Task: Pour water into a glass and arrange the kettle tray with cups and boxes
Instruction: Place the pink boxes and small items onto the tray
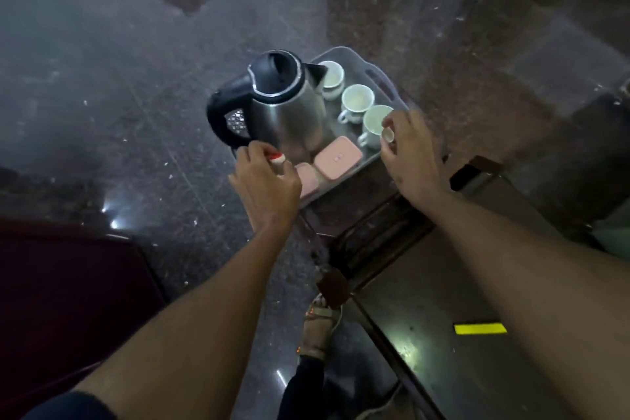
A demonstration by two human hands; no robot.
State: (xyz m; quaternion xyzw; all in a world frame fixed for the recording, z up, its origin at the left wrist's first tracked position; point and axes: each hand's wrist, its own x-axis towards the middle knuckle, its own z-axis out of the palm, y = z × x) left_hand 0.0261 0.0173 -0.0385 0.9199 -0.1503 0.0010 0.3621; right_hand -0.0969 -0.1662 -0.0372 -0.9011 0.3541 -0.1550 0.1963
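The right hand [407,153], just right of the middle of the frame, has its fingers curled around a small white cup [388,136], pinching it at the rim beside the nearest of three larger cups. The left hand [264,181], a little left of center, has its thumb and fingers closed on a small red and white object [276,157]; it is too small to tell what it is. This hand hovers over the near left corner of the tray [388,80], close to the base of the kettle.

Between the two hands lie two pink boxes: one square pink box [337,161] with its lid up, and a second pink box [308,179] just beside it, partly hidden by the left hand. Behind them stands the steel kettle [289,112] with a black lid and a black handle that points to the left of the frame. Along the right side of the tray, three white cups stand in a row: the far cup [332,76] by the kettle's spout, the middle cup [357,100], and the near cup [375,123] touching the right hand.

The grey tray rests on a small dark stand [371,228] over a speckled stone floor [136,95]. At the bottom center, a sandalled foot [318,331] shows, and a yellow strip [480,328] lies lower right.
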